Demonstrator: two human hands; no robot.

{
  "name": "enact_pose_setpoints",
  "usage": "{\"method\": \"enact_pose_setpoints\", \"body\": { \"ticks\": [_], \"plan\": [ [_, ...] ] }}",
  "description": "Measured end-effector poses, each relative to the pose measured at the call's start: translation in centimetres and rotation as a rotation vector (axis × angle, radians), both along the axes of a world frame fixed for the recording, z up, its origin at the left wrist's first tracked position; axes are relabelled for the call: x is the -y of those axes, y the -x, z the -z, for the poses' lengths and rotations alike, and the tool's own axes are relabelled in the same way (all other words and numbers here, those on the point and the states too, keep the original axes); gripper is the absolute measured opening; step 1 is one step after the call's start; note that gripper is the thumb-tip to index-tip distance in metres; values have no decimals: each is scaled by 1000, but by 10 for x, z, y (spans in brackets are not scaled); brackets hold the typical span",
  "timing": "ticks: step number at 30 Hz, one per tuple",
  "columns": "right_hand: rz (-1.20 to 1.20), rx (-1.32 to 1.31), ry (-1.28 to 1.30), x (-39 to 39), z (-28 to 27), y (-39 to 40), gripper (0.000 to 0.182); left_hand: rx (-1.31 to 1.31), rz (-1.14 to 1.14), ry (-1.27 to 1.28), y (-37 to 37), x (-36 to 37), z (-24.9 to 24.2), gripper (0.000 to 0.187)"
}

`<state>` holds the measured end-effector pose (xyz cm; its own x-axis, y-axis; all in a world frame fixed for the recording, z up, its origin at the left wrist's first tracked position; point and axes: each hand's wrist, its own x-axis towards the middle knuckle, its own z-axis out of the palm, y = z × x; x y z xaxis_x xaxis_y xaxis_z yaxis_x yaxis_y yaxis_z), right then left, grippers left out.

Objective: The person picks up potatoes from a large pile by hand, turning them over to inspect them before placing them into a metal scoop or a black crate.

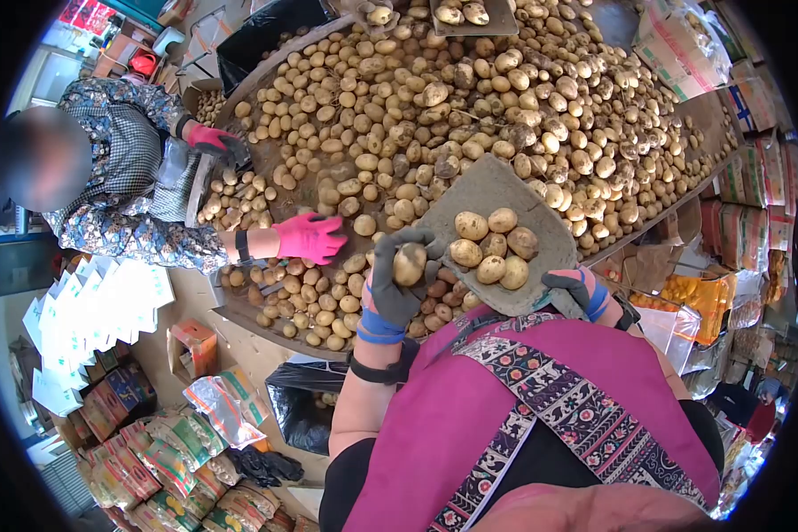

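Observation:
My left hand [395, 291], in a grey-palmed glove, has its fingers wrapped round a potato [409, 265]. It is just left of a dirty grey scoop [483, 189], which is tilted among the potatoes in front of me. Several potatoes [493, 245] lie together in the scoop. At the scoop's near right corner, my gloved right hand [575, 288] is closed on its edge; part of the grip is hidden. The big potato pile [541, 97] spreads over the table beyond the scoop, with more loose potatoes [306, 301] to the left of my left hand.
A co-worker in pink gloves [309, 238] reaches over the table from the left. Another scoop [475, 24] is at the far side. A black-lined bin [306, 403] stands below the table's near edge. Boxes and bags are stacked on both sides.

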<state>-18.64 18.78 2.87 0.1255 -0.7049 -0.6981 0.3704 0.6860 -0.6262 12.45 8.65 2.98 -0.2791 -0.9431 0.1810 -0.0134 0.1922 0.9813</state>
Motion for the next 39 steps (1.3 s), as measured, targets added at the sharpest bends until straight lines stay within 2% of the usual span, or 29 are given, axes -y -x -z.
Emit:
{"method": "enact_pose_setpoints", "body": {
  "ticks": [2, 3, 5, 11, 14, 18, 20, 21, 23, 25, 27, 29, 30, 32, 33, 35, 36, 38, 39],
  "plan": [
    [30, 18, -3, -1, 2, 0, 22, -937, 101, -963, -3, 3, -17, 50],
    [3, -24, 17, -3, 6, 2, 22, -937, 101, -963, -3, 2, -19, 50],
    [-25, -68, 37, -4, 10, 4, 21, -632, 71, -876, -2, 0, -21, 45],
    [-32, -20, 47, -3, 5, 4, 20, -547, 47, -678, 2, 2, -12, 29],
    [-25, 22, 60, -7, 19, 9, 21, -640, 7, -745, -2, 1, -8, 27],
    [-89, -41, 103, -7, 16, 9, 21, -546, -64, -745, -10, -1, 4, 28],
    [-102, -67, 110, -6, 13, 7, 20, 60, 0, -92, -7, -2, -2, 38],
    [-68, -23, 86, -6, 15, 7, 19, 59, -1, -92, -7, -1, -6, 38],
    [-34, 20, 63, -8, 23, 9, 19, -666, 123, -750, -7, 3, -13, 44],
    [-137, -147, 174, -15, 34, 17, 18, -706, 84, -789, -5, 4, -11, 45],
    [-117, -134, 150, -12, 27, 12, 18, -746, 45, -826, -3, 5, -16, 47],
    [-95, -121, 127, -11, 25, 12, 18, -988, 135, -998, -1, 5, -26, 46],
    [-87, -108, 120, -11, 26, 12, 19, -988, 136, -998, 0, 2, -26, 46],
    [-78, -94, 113, -12, 26, 11, 20, -658, 172, -764, 0, -5, -26, 41],
    [-37, -36, 69, -10, 24, 10, 21, -658, 172, -764, -3, -3, -20, 41],
    [5, 21, 25, -9, 21, 8, 23, -385, 152, -557, -8, 1, -1, 33],
    [-1, -16, 14, -9, 19, 8, 24, -386, 152, -557, -9, 1, 3, 33],
    [-6, -55, 3, -8, 14, 6, 25, -595, 81, -702, -9, 1, 6, 31],
    [-12, -80, 20, -7, 11, 4, 21, -596, 82, -702, -9, 2, 5, 31]
  ]
}}
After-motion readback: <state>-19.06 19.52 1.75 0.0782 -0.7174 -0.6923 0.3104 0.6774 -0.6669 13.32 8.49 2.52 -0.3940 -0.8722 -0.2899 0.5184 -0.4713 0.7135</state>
